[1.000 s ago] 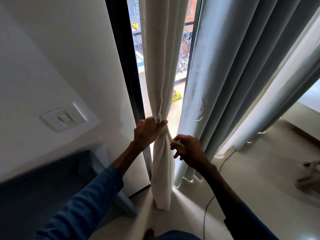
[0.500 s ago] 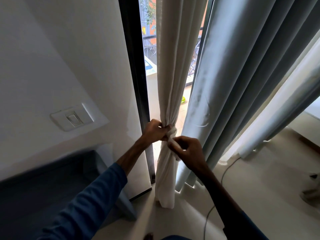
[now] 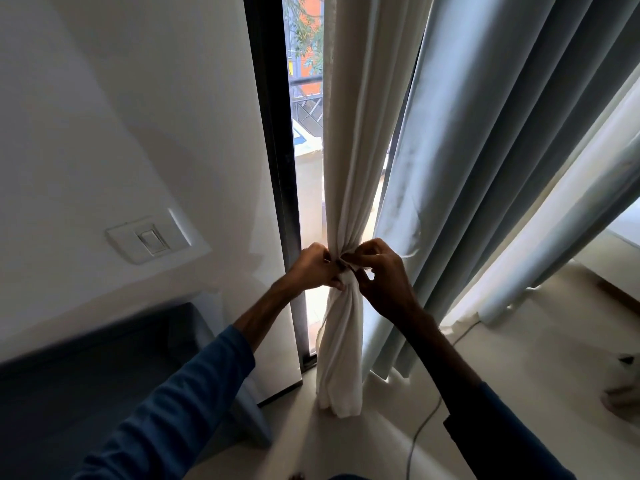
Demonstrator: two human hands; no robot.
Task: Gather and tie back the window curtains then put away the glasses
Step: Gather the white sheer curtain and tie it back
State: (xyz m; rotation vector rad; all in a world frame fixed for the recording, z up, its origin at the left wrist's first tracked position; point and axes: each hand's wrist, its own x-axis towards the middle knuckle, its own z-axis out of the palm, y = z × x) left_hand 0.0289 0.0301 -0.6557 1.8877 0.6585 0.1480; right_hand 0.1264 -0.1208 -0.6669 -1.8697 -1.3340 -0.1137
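A white plaster wall (image 3: 138, 98) fills the left of the room, with a white rectangular light switch plate (image 3: 149, 240) set low on it. A tall dark metal window frame (image 3: 273, 168) runs beside it. Through the narrow strip of glass a balcony railing (image 3: 308, 109) and some foliage show.

The cream sheer curtain (image 3: 349, 133) hangs just right of that frame. It is gathered into one rope of cloth and cinched low down, and its bunched foot rests on the pale tiled floor (image 3: 519, 375) at the edge by the frame's base.

Both hands meet at the cinch. The left hand (image 3: 311, 268) has its grip closed on the gathered cloth from the frame side. The right hand (image 3: 384, 275) has its grip pinched on a twisted bit of cream fabric at the same spot. From here I cannot tell whether that bit is a separate band or the curtain's own cloth.

A pale grey-blue heavy curtain (image 3: 502, 133) crowds in from the right in deep folds. It touches the sheer one and hangs close behind the right hand. A thin grey cable (image 3: 426, 420) trails over the floor near its hem. A dark blue-grey upholstered seat (image 3: 86, 375) stands against the wall, below the left forearm.
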